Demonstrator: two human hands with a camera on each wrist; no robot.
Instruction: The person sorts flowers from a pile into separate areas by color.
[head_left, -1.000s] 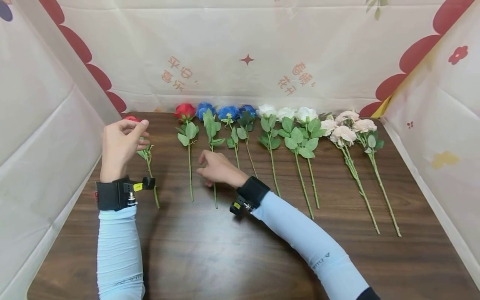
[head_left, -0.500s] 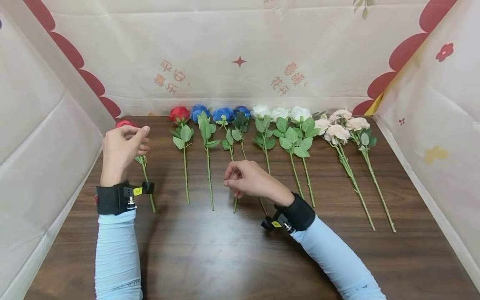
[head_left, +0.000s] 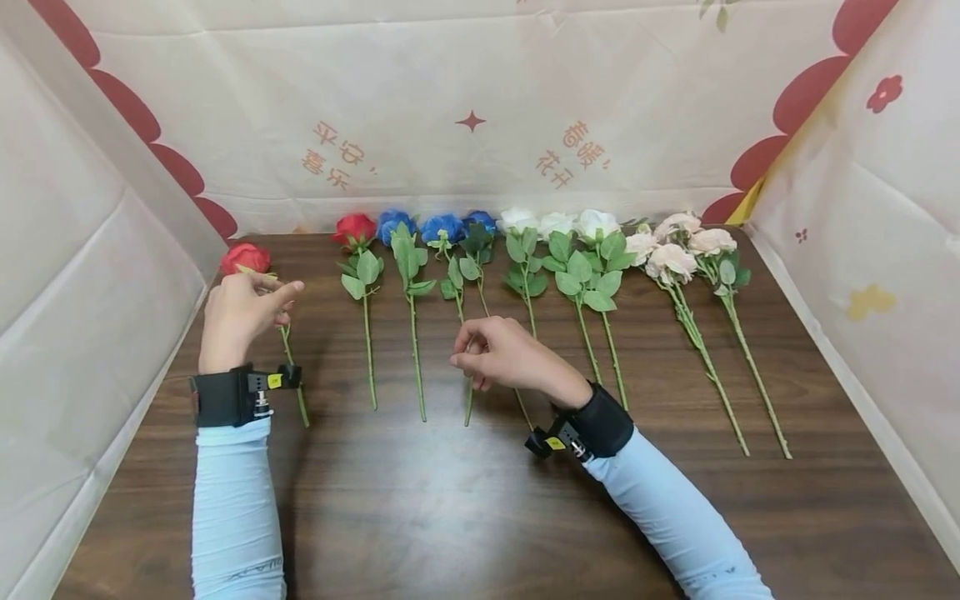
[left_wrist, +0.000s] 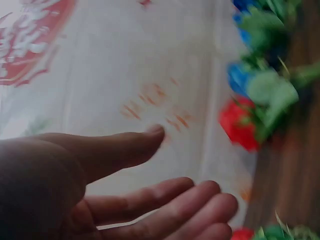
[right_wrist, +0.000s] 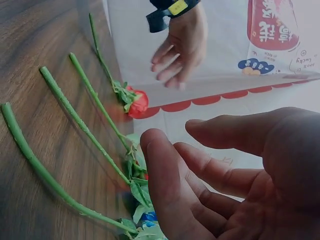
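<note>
In the head view my left hand is over the leafy stem of a red rose at the far left. Its thumb and fingers are extended with nothing between them, as the left wrist view also shows. My right hand hovers over the stems of blue roses near the middle. Those fingers are loosely bent and hold nothing. A second red rose lies between the two hands. In the right wrist view, several green stems lie beside the right hand.
White roses and pale pink flowers continue the row to the right, blooms toward the back. All lie on a dark wooden table. A printed white cloth walls off the back and both sides.
My right hand has moved right, away from the leftmost blue rose's stem, then stayed nearly still. My left hand has come slightly lower, uncovering more of the red bloom. The head view has shifted a little.
</note>
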